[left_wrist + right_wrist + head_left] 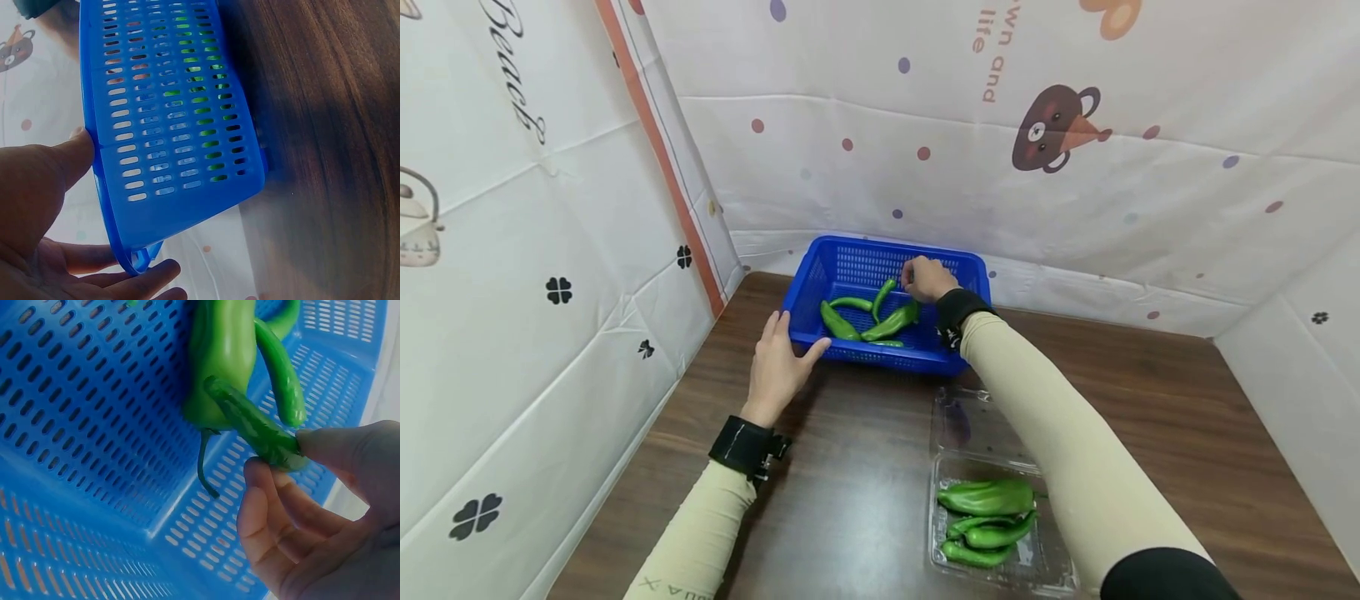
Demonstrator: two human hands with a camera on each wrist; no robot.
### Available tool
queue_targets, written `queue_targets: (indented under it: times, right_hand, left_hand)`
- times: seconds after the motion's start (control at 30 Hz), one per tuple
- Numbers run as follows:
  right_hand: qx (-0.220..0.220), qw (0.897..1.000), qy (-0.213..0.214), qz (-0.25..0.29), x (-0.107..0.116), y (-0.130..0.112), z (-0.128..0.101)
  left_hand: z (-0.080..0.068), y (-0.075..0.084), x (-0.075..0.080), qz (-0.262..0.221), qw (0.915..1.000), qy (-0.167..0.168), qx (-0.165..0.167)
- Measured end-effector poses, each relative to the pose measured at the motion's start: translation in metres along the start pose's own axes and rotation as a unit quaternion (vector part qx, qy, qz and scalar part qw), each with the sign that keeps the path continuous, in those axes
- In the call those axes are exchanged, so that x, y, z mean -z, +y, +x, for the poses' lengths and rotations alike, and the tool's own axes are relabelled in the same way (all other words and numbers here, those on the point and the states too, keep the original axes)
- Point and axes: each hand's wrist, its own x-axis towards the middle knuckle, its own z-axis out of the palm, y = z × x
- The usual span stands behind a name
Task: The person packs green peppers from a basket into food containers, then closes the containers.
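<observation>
A blue plastic basket point(895, 360) with slotted walls stands at the back of the table. Inside it lie several green peppers, among them a broad one point(222, 356) with a thin stem and a slim curved one point(282, 378). My right hand point(928, 279) is over the basket's right half, pinching a small dark green pepper point(250, 419) between thumb and fingertips. At the near left corner my left hand point(775, 367) touches the basket. Its thumb point(78, 153) lies against the rim, and the other fingers stretch along the left side.
Nearer on the right sits a clear plastic box point(934, 508) holding several green peppers point(988, 497), its transparent lid point(981, 421) folded back toward the basket. My right forearm passes over the box's right side. Printed white cloth point(850, 192) walls the table's back and sides.
</observation>
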Motion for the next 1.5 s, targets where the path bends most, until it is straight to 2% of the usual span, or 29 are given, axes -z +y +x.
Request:
queue_targets:
  times: [0.33,0.67,0.93,1.13,1.37,1.5]
  right_hand:
    - [0.006,0.997,0.052,0.052,0.003,0.006,0.001]
    - [0.028,0.995,0.05,0.082,0.013,0.011,-0.006]
    - [0.032,0.989,0.056,0.133,0.019,0.013,-0.009]
    - [0.052,0.976,0.038,0.209,0.022,0.012,-0.018]
    - [0.093,0.949,0.008,0.302,0.024,0.016,-0.023]
    - [0.102,0.933,-0.012,0.345,0.026,0.016,-0.025]
  left_hand:
    - [0.001,-0.001,-0.002,0.009,0.9999,0.0,0.007]
    - [0.0,0.003,-0.002,0.015,0.9999,-0.001,0.009]
    - [-0.001,0.003,-0.003,0.013,0.9995,0.02,-0.02]
    - [-0.003,0.003,-0.003,0.011,0.9995,0.022,-0.02]
    - [-0.004,0.004,-0.003,0.012,0.9993,0.024,-0.025]
    - [-0.004,0.004,-0.004,0.012,0.9993,0.025,-0.025]
